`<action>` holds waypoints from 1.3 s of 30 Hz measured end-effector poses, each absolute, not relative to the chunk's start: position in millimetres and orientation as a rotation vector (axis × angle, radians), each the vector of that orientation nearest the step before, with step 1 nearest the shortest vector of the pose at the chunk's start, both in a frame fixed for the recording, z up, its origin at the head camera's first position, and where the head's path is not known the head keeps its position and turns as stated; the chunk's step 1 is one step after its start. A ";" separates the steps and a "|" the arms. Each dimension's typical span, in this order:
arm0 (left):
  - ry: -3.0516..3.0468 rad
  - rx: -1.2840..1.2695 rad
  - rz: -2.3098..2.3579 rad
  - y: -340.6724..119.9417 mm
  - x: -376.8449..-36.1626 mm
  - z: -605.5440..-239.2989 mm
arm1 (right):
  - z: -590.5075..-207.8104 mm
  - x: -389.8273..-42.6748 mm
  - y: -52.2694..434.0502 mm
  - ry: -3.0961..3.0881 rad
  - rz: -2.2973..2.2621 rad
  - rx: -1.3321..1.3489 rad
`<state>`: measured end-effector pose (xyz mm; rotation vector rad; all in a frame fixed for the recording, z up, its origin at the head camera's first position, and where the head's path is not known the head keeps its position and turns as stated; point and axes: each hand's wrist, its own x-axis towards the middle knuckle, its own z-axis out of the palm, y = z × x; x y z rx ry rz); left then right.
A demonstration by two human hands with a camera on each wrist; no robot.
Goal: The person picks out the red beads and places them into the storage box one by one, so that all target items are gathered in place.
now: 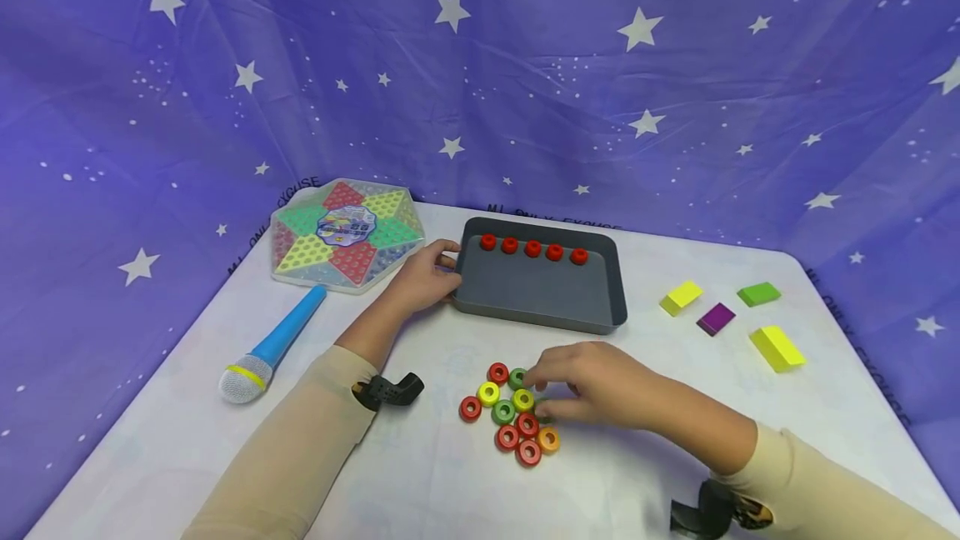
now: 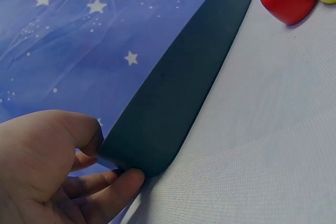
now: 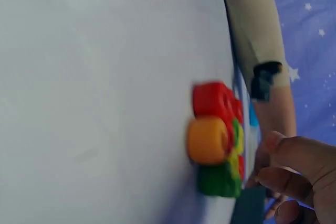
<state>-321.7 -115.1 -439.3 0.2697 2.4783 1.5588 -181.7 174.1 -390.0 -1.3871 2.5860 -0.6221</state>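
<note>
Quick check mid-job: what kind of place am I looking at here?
Probably a staged tabletop set for recording, not a real home room: a starry purple backdrop cloth hangs round a white-covered table laid out with toys, such as a toy microphone and a Chinese checkers board.

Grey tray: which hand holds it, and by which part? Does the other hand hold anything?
The left hand grips the grey tray at its left edge. The right hand reaches among the rings; whether it holds one cannot be told.
</note>
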 end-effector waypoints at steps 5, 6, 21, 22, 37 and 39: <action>2.475 0.265 1.563 -116.1 -320.7 -437.5 | -404.5 -167.1 174.5 2.564 -0.668 -1.416; 2.474 0.266 1.564 -116.0 -320.6 -437.2 | -406.8 -165.3 174.1 2.578 -0.663 -1.413; 2.506 0.274 1.552 -115.1 -321.8 -440.4 | -406.3 -141.9 144.5 2.796 -0.179 -1.371; 2.507 0.274 1.549 -114.9 -321.8 -440.8 | -406.4 -142.0 142.8 2.786 -0.134 -1.364; 2.510 0.282 1.556 -113.0 -319.1 -437.9 | -400.3 -145.2 155.1 2.747 -0.255 -1.442; 2.504 0.277 1.559 -112.9 -318.9 -437.7 | -397.3 -147.5 158.3 2.741 -0.284 -1.454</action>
